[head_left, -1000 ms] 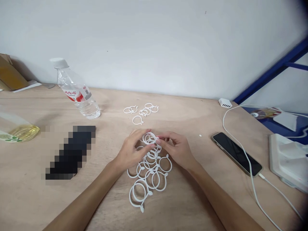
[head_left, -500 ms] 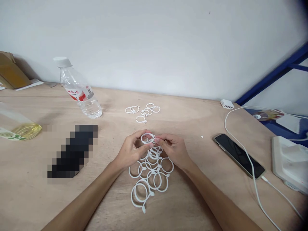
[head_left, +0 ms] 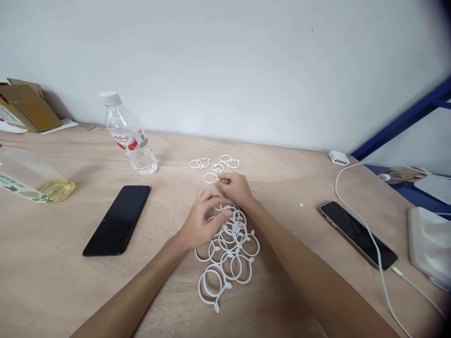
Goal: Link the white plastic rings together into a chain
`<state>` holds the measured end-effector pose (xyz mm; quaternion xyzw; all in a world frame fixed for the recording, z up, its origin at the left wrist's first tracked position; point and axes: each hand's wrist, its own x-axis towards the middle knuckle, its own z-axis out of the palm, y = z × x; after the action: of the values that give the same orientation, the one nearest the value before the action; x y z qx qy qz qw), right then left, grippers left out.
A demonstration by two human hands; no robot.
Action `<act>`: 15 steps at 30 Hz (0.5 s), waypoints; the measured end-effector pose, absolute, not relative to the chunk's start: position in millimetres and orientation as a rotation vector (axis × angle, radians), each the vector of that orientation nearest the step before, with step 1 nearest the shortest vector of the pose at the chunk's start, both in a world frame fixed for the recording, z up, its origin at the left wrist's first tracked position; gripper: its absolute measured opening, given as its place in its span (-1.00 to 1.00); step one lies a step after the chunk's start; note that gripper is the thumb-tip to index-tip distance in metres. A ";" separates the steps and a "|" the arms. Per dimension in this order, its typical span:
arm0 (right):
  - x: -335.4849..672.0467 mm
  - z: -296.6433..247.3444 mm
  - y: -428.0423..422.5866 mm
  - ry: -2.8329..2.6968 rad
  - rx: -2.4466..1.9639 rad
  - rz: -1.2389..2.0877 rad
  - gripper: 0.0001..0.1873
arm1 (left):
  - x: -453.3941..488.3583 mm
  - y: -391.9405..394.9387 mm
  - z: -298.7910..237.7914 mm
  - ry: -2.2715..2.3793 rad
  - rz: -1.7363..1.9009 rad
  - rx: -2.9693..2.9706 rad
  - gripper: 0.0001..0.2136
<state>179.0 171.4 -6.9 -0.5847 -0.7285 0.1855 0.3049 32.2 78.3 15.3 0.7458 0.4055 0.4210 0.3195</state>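
My right hand [head_left: 234,187] reaches past the pile, its fingertips pinched at the small tab of a white plastic curtain ring [head_left: 210,178]. That ring is at the near side of a few others. My left hand [head_left: 204,218] hovers at the left of the pile of curtain rings [head_left: 213,281], thumb and fingers apart and curved over its far end. The pile's rings overlap one another, each with a small tab, and the left fingers hide some of them. Beyond my right hand lie several more rings [head_left: 199,163] in small groups.
A clear water bottle [head_left: 132,141] and a black phone [head_left: 117,220] are on the left, with an oil bottle [head_left: 38,180] and cardboard box [head_left: 30,105] farther left. On the right lie a charging phone [head_left: 357,234], its white cable [head_left: 373,244] and a power strip [head_left: 428,244].
My right hand has moved forward from the pile to the far rings. My left hand's thumb and fingers have parted from the ring they pinched. The view has shifted slightly.
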 end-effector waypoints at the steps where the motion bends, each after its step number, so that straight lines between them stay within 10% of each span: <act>1: 180.0 -6.4 169.6 -1.930 -1.517 0.479 -0.80 | 32.4 79.2 13.7 1.137 1.189 1.912 -0.81; 9: 213.3 21.8 117.5 -1.859 -1.156 0.773 -0.78 | 34.5 84.5 3.5 1.355 1.268 1.744 -0.45; 15: 220.7 32.5 91.2 -1.686 -1.119 0.985 -0.81 | 34.9 80.1 7.0 1.124 1.173 1.667 -0.58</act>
<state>220.7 91.2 32.5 -0.4487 -0.6759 0.3949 0.4310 34.9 80.1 7.0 0.6577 0.4434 0.4627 0.3960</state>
